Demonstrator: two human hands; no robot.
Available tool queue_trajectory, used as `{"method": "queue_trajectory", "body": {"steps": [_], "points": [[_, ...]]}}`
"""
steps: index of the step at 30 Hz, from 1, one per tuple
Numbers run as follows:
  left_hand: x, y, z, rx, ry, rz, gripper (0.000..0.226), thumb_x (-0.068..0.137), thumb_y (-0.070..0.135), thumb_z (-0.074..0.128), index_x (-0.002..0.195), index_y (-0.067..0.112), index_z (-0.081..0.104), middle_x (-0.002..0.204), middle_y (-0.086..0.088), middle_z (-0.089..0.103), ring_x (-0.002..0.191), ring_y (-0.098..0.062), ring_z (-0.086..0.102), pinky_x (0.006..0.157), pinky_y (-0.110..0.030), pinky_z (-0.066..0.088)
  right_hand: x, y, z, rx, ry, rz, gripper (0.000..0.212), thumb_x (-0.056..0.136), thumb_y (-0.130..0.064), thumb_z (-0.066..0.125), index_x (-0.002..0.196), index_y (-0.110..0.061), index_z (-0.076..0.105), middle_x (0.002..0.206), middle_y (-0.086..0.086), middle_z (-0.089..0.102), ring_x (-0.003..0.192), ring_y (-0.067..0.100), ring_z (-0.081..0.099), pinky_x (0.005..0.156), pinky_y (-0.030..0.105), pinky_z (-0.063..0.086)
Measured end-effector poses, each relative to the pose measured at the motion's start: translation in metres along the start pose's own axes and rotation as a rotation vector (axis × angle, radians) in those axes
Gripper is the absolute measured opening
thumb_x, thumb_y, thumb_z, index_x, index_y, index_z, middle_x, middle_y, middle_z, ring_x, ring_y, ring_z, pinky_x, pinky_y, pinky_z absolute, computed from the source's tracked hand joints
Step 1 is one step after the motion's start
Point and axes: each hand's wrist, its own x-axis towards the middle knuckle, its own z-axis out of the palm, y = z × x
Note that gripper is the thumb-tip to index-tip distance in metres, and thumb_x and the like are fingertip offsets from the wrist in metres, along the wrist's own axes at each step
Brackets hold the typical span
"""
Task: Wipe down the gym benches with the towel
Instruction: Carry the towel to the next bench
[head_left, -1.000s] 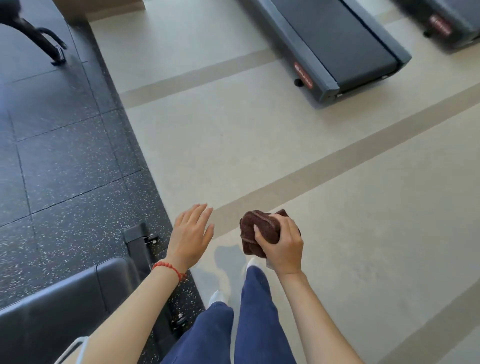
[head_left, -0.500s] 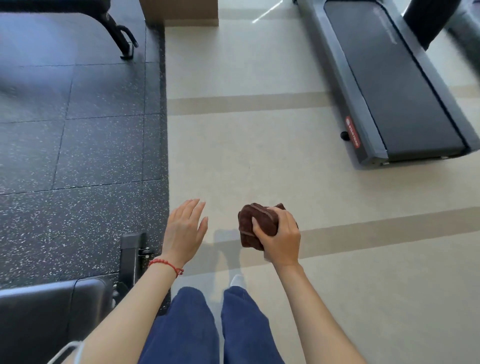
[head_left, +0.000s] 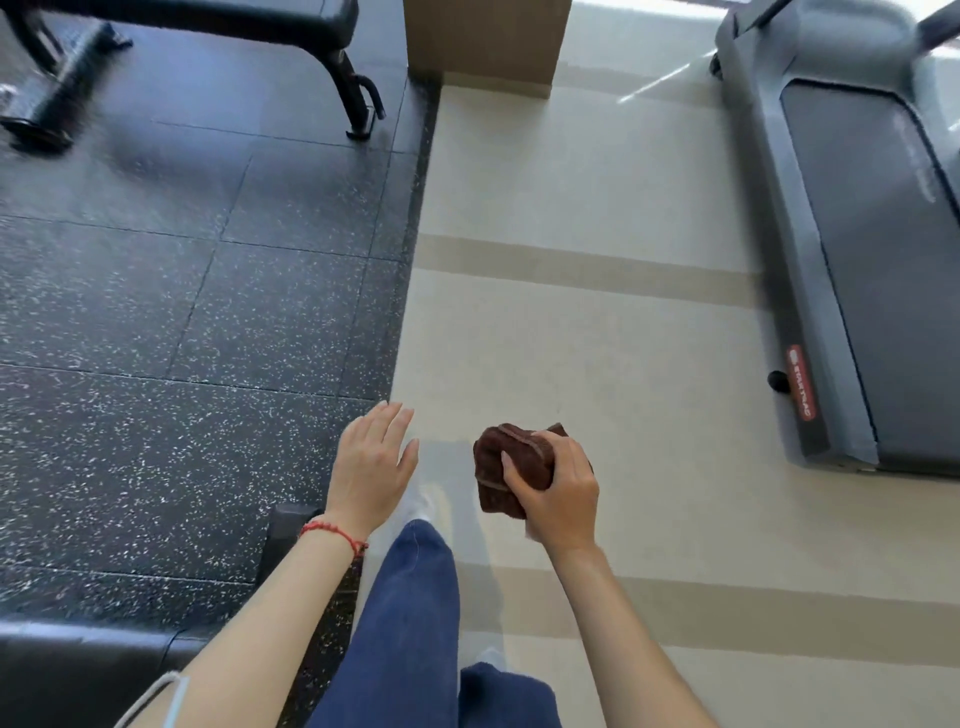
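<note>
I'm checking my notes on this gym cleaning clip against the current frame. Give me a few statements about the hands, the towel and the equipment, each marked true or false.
1. The right hand grips a bunched dark red towel. True.
2. The left hand also holds the towel. False: it is open, fingers straight, holding nothing and apart from the towel.
3. A red bracelet sits on the left wrist. True.
4. The towel is pressed on a bench pad. False: it is held in the air above the pale floor.
5. A treadmill stands on the right, on the pale floor. True.
6. The black bench at the top stands on the pale floor. False: it stands on the dark speckled mat.
</note>
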Motion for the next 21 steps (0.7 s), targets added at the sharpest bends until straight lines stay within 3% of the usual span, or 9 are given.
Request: {"method": "queue_trajectory", "body": {"steps": [6,10,16,19,21], "points": [[0.086,-0.055,-0.027,0.013,-0.007,-0.031,0.049,0.089,0.027,0.034,0.112,-0.006,0.062,0.113,-0.023,0.063,0.106,-0.038,0.06,0.089,-0.052,0.046,0.089,-0.03,0.067,0.027,-0.022,-0.005,0.036,0.077,-0.042,0.064,0.092,-0.009,0.062,0.083,0.003,0.065,0.077,0.011,0.053,0.075,0.012,0.039],[0.131,-0.086,-0.041,0.013,-0.02,-0.053,0.051,0.089,0.028,0.032,0.114,-0.005,0.061,0.116,-0.022,0.062,0.109,-0.037,0.058,0.092,-0.052,0.044,0.142,-0.048,0.1,0.043,-0.061,-0.011,0.04,0.077,-0.043,0.063,0.091,-0.005,0.065,0.083,0.006,0.065,0.074,0.022,0.061,0.073,0.022,0.045],[0.2,-0.118,-0.058,0.005,-0.008,-0.094,0.051,0.09,0.028,0.032,0.116,-0.005,0.059,0.119,-0.022,0.06,0.112,-0.037,0.056,0.094,-0.053,0.044,0.22,-0.066,0.145,0.061,-0.116,-0.061,0.039,0.077,-0.04,0.065,0.091,-0.004,0.065,0.084,0.007,0.065,0.075,0.025,0.062,0.071,0.034,0.051],[0.242,-0.132,-0.064,0.002,0.015,-0.129,0.051,0.09,0.028,0.032,0.116,-0.006,0.06,0.118,-0.023,0.061,0.112,-0.037,0.057,0.094,-0.053,0.044,0.264,-0.068,0.172,0.055,-0.131,-0.083,0.034,0.074,-0.032,0.073,0.09,-0.003,0.065,0.083,0.007,0.066,0.074,0.026,0.062,0.07,0.035,0.053],[0.275,-0.143,-0.069,0.001,0.016,-0.151,0.051,0.09,0.029,0.032,0.117,-0.005,0.059,0.119,-0.022,0.061,0.112,-0.037,0.056,0.094,-0.053,0.044,0.298,-0.07,0.192,0.078,-0.139,-0.102,0.037,0.076,-0.037,0.069,0.09,-0.003,0.065,0.084,0.007,0.066,0.075,0.024,0.062,0.072,0.033,0.051]]}}
